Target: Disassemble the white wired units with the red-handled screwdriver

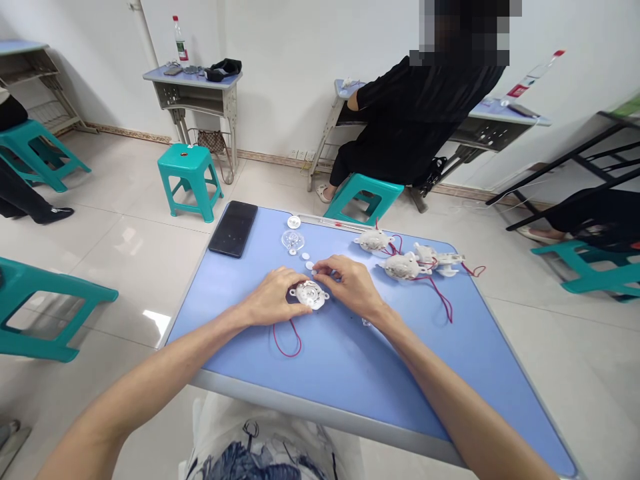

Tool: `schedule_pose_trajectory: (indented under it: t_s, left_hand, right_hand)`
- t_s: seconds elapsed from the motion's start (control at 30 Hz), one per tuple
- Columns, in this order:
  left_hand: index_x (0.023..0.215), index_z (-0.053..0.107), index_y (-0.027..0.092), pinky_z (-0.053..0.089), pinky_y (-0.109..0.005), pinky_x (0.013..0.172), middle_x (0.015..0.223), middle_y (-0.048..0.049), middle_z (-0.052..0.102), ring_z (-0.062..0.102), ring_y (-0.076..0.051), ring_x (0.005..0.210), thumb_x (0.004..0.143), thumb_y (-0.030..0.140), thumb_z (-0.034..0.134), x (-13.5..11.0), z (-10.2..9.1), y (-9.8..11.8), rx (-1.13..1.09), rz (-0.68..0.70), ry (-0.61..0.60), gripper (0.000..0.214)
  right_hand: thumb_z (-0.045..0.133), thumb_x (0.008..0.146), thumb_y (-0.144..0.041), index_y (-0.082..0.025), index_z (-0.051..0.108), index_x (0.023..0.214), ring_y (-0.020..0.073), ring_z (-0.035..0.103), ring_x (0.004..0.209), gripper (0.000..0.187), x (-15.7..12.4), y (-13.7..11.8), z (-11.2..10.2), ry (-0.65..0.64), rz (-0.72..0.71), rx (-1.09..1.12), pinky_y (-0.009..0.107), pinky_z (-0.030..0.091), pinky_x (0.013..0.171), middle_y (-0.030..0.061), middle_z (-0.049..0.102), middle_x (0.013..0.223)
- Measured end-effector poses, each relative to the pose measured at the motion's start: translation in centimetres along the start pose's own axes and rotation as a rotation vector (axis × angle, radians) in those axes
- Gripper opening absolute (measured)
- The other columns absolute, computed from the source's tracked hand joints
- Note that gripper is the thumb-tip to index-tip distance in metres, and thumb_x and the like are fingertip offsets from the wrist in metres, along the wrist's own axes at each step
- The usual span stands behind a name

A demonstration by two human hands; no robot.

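Our left grip (273, 298) is clamped on a round white plastic housing (310, 294) on the blue bench (320, 373); our right grip (349, 285) curls just above it, fingertips together by a small white disc (310, 265).

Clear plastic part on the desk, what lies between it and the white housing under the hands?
Small white discs lie there, in the head view.
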State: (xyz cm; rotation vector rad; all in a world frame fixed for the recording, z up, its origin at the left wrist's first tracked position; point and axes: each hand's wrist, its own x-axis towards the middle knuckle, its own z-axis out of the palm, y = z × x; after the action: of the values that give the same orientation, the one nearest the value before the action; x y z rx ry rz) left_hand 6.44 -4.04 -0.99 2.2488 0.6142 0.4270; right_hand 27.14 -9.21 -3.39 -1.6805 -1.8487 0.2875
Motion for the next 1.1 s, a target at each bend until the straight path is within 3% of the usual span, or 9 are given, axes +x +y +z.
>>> schedule_pose_trajectory:
  t_s: [1.1]
  left_hand:
    - [0.112,0.064,0.016,0.046,-0.034,0.085,0.097,-0.0060,0.067,0.058,-0.023,0.095,0.073,0.027,0.077,0.11,0.03,-0.01,0.030,0.007,-0.005,0.042]
  right_hand:
    - [0.062,0.085,-0.027,-0.021,0.067,0.090,0.0220,0.062,0.079,0.010,-0.20,-0.27,-0.23,0.021,0.008,-0.005,0.036,0.051,0.071,0.0048,0.069,0.079]
